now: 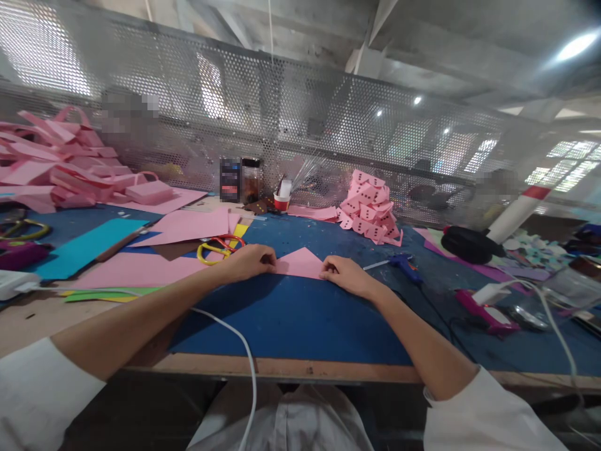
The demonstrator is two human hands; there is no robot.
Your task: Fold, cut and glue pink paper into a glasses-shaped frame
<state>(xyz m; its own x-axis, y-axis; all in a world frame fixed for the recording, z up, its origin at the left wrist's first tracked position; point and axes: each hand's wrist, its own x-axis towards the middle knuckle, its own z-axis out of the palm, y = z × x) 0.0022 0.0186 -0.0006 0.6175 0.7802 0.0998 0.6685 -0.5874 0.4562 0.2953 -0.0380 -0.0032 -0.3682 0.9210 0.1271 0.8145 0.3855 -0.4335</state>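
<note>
1. Your left hand [259,258] has its thumb and fingers together on the left end of the pink paper [300,263]; your right hand [342,273] pinches the right end.
2. That one paper lies between your hands, over the blue surface [300,326], its peak pointing away from you.
3. Beyond it you have one lidded jar [251,181] with something brownish inside, next to one upright phone [230,180].
4. One red-and-white cup [282,201] holds a white item; you cannot make out what else is in it.
5. You have one blue glue gun [406,268] near your right hand, and one pair of red-and-yellow scissors [223,248] near your left, partly hidden by your arm.
6. One pile of dotted pink pieces [369,207] stands farther back; they overlap too much for you to count.
7. At your far left, the pink heap [61,163] is cut off by the view's edge.
</note>
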